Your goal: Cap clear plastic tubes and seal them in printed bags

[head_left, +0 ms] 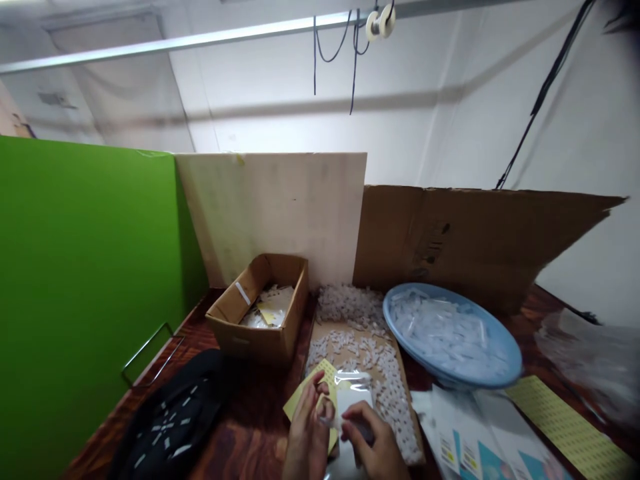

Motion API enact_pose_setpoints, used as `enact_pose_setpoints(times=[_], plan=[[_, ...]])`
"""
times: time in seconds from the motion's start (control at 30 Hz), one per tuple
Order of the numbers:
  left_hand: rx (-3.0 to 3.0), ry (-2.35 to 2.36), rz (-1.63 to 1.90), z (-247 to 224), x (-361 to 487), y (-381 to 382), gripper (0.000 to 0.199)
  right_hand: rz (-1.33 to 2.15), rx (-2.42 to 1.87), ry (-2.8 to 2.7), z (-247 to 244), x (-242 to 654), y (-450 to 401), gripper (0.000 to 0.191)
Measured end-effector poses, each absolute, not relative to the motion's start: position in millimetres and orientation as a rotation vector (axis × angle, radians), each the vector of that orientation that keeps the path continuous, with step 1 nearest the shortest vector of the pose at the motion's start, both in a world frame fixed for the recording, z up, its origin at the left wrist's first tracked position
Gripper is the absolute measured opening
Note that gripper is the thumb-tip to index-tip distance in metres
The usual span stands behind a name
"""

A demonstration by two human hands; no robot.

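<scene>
My left hand (311, 421) is closed with curled fingers, and a small pale piece (326, 421) shows at its fingertips, too small to name. Behind that hand is a yellow sticker sheet (296, 401); whether the hand grips it I cannot tell. My right hand (373, 440) has thumb and fingers pinched together close to the left fingertips; what they hold is hidden. Between and beyond both hands lies a clear plastic bag with a white card (353, 398). Beneath is a cardboard sheet (330, 329) covered with many small whitish plastic pieces (395, 400).
An open cardboard box (235, 341) holds pale pieces and yellow scraps. A blue basin (515, 363) is full of clear plastic pieces. Printed packages (480, 433) and another yellow sticker sheet (570, 427) lie right. A black cap (175, 413) lies left, by a green panel (90, 287).
</scene>
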State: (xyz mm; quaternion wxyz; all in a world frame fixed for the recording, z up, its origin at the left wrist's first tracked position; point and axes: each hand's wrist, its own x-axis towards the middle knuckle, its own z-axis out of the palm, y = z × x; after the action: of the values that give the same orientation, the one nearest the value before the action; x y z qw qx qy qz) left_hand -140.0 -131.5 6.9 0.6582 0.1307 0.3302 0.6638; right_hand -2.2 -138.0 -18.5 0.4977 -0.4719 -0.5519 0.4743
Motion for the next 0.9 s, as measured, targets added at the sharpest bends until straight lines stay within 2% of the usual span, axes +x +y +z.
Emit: enact_pose_setpoints(times=[0.1, 0.2, 0.3, 0.47, 0.53, 0.67, 0.83, 0.9], plan=[[0.189, 0.705, 1.529, 22.8, -133.4, -131.7, 0.041, 1.230, -1.101, -1.374, -18.9, -5.3, -140.6, 0.049], [0.141, 0.665, 1.607, 39.6, -132.3, -126.2, 0.032, 1.039, -1.098, -1.367, -17.5, -3.8, -143.5, 0.048], [0.088, 0.674, 1.610, 46.5, -130.0, -119.0, 0.018, 0.910, -1.123, -1.283, -20.2, -1.8, -143.3, 0.037], [0.059, 0.727, 1.543, 43.5, -122.2, -111.1, 0.010, 1.160, -1.258, -1.171, -26.5, 1.5, -133.4, 0.050], [0.049, 0.745, 1.567, 42.3, -121.7, -106.8, 0.010, 1.057, -1.270, -1.263, -22.7, 3.8, -130.4, 0.043], [0.005, 0.748, 1.590, 41.2, -125.7, -95.8, 0.012, 0.734, -1.143, -1.470, -7.2, 5.8, -130.4, 0.011], [-0.073, 0.712, 1.584, 38.9, -127.5, -88.0, 0.015, 0.781, -1.253, -1.524, 3.9, 2.5, -126.1, 0.016], [-0.040, 0.677, 1.601, 38.3, -126.3, -88.8, 0.010, 0.946, -1.340, -1.475, 3.4, 1.2, -120.6, 0.027]])
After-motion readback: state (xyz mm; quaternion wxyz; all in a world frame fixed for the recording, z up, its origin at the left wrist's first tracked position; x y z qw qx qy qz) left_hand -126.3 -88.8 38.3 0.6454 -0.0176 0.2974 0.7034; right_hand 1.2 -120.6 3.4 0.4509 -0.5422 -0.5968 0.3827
